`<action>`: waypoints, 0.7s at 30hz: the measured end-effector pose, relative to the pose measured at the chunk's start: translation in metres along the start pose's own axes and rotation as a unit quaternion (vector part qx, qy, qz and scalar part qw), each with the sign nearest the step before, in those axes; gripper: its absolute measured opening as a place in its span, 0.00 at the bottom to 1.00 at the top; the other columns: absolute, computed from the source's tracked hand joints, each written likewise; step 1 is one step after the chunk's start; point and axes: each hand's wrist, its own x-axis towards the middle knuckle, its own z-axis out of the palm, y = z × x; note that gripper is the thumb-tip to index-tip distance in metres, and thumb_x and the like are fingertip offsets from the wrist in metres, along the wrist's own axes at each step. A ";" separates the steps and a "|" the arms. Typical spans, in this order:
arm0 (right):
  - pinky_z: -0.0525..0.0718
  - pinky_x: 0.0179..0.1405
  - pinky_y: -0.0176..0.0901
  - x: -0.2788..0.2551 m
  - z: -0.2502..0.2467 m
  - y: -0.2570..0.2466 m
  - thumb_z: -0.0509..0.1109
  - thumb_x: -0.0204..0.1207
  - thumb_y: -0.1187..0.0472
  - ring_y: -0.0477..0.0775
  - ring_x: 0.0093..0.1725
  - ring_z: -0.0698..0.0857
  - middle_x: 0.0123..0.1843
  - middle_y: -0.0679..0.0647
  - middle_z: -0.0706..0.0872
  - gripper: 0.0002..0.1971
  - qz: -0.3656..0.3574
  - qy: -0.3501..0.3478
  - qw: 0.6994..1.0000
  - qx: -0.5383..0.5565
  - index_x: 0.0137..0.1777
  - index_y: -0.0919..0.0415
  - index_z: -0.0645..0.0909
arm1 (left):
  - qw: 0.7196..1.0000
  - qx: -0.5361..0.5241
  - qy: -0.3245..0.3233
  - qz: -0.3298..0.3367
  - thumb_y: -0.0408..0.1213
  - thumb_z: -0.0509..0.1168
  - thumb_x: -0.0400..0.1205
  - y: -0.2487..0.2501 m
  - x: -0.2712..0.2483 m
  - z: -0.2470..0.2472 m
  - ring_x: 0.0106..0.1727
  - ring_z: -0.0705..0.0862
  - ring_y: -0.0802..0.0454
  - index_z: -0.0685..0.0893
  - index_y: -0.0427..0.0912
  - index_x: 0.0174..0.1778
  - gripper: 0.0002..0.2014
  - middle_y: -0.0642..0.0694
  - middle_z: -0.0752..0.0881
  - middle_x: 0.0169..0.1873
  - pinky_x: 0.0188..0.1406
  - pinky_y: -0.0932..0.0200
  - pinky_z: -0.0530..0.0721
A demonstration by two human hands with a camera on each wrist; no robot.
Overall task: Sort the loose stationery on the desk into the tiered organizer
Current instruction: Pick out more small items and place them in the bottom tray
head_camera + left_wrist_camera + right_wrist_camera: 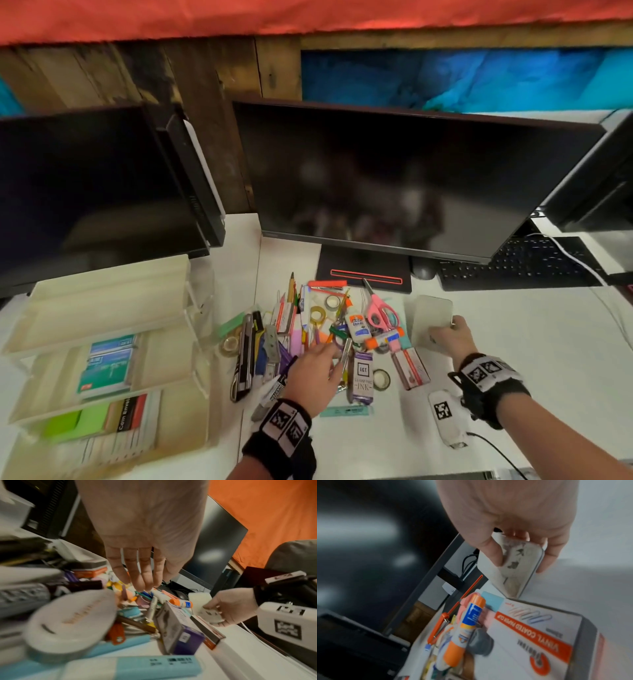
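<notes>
your right hand [447,337] pinches a translucent white box [431,320], thumb on its face and fingers curled round the far edge, tilted just right of the stationery pile [329,329]. your left hand [317,371] hovers over the pile, fingers straight, gripping nothing. the tiered organizer [102,346] stands left, holding pads.

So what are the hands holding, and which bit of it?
The right hand pinches the near end of a frosted white plastic case. The left hand holds nothing, fingers straight over the stationery pile.
</notes>
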 end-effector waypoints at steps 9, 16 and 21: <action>0.80 0.38 0.43 -0.067 -0.021 -0.015 0.58 0.78 0.67 0.51 0.38 0.83 0.36 0.52 0.84 0.08 0.086 -0.113 0.916 0.374 0.40 0.58 0.75 | 1.000 -0.001 0.021 0.016 0.43 0.56 0.84 0.005 -0.005 -0.010 0.49 0.83 0.53 0.80 0.48 0.55 0.10 0.53 0.83 0.52 0.48 0.59 0.80; 0.83 0.21 0.44 -0.137 0.047 -0.032 0.60 0.71 0.62 0.58 0.25 0.86 0.32 0.61 0.88 0.09 0.148 -0.351 0.888 0.257 0.48 0.63 0.79 | 0.985 0.013 0.158 -0.065 0.43 0.59 0.83 -0.046 -0.066 -0.072 0.36 0.76 0.59 0.80 0.50 0.45 0.06 0.56 0.81 0.38 0.36 0.65 0.75; 0.71 0.28 0.39 -0.200 0.116 -0.050 0.72 0.73 0.56 0.54 0.31 0.78 0.38 0.59 0.86 0.13 0.119 -0.522 0.844 0.030 0.55 0.59 0.84 | 0.947 0.089 0.208 -0.230 0.40 0.60 0.82 -0.109 -0.129 -0.115 0.41 0.83 0.47 0.83 0.44 0.41 0.08 0.47 0.86 0.38 0.39 0.54 0.79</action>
